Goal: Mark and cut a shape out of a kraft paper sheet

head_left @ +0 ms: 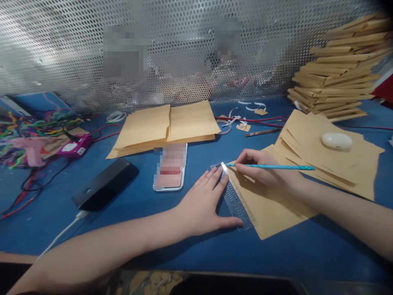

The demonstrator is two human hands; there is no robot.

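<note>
My left hand lies flat with fingers spread, pressing on a clear plastic ruler. The ruler runs along the left edge of a sheet of tan kraft paper. My right hand pinches a slim blue pencil, held almost level, its tip at the ruler's far end on the paper. Under and behind my right arm, more tan sheets lie in a loose pile, with a white oval case resting on them.
A phone, a black power bank with a white cable, and folded tan paper lie to the left. Far left are a pink glue gun and a purple box. Stacked tan envelopes rise at back right before a perforated metal panel.
</note>
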